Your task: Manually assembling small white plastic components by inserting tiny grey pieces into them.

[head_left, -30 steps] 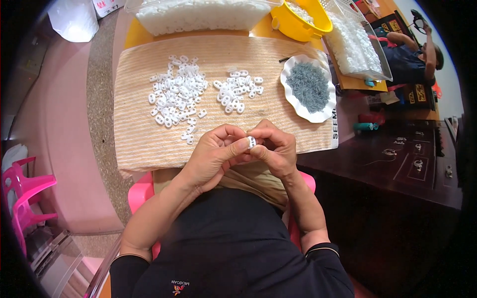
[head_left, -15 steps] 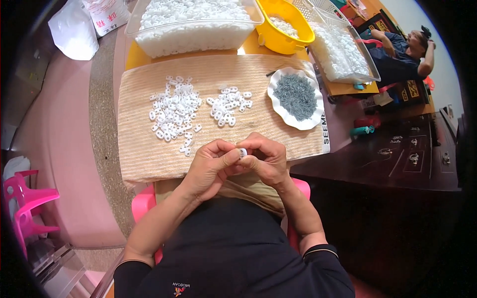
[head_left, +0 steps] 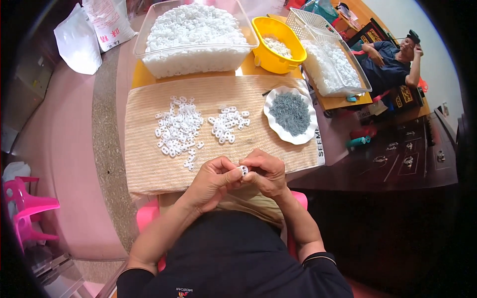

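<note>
Between my two hands, just above the near edge of the towel-covered table, is a small white plastic piece with two holes (head_left: 243, 170). My left hand (head_left: 214, 181) pinches it from the left with thumb and forefinger. From the right, my right hand (head_left: 266, 174) also closes its thumb and fingers on it; whether a smaller part is in the right fingertips is hidden. Beyond my hands lie a larger pile of like white pieces (head_left: 179, 126) on the left and a smaller pile (head_left: 228, 123) in the middle. A scalloped white dish (head_left: 270, 121) of small dark grey rods (head_left: 290, 114) stands at the right.
A large clear bin (head_left: 198, 52) full of white pieces, a yellow basin (head_left: 278, 62) and another clear bin (head_left: 355, 91) stand along the far side. A seated person (head_left: 385, 62) is at the far right. Pink stools (head_left: 35, 203) are on the left floor.
The whole view has shifted, so table and hands appear lower in the picture. The white piece stays between my hands and now shows its holed face more plainly.
</note>
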Demonstrator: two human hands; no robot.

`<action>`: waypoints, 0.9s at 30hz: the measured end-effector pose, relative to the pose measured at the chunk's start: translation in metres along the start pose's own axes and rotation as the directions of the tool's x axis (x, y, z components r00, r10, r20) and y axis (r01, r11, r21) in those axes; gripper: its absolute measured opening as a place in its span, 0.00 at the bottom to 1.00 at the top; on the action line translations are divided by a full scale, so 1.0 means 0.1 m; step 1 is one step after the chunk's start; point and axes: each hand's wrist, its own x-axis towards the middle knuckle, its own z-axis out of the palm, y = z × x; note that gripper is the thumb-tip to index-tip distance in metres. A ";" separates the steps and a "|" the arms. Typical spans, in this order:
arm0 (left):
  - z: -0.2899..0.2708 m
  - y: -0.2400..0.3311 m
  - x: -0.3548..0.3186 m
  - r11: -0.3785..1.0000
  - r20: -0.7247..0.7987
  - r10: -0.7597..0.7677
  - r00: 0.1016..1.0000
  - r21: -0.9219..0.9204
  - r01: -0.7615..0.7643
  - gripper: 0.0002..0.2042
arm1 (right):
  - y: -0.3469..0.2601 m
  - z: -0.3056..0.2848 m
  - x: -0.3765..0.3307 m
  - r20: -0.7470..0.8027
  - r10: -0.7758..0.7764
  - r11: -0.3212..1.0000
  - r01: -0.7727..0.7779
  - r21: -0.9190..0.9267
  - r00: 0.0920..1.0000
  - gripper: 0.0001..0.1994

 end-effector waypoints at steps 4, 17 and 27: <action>0.01 -0.01 -0.01 1.000 0.038 0.011 0.999 -0.012 -0.011 0.06 | -0.04 -0.01 0.01 -0.001 -0.032 0.999 0.032 -0.017 0.999 0.11; -0.03 -0.14 0.01 0.998 0.079 0.050 0.996 -0.037 -0.047 0.06 | -0.14 0.01 -0.01 0.010 -0.040 0.998 0.041 -0.056 0.999 0.12; 0.03 -0.08 0.04 0.999 -0.083 0.005 0.997 -0.043 -0.009 0.06 | 0.01 -0.08 0.08 0.054 0.214 0.931 -0.220 0.292 0.975 0.05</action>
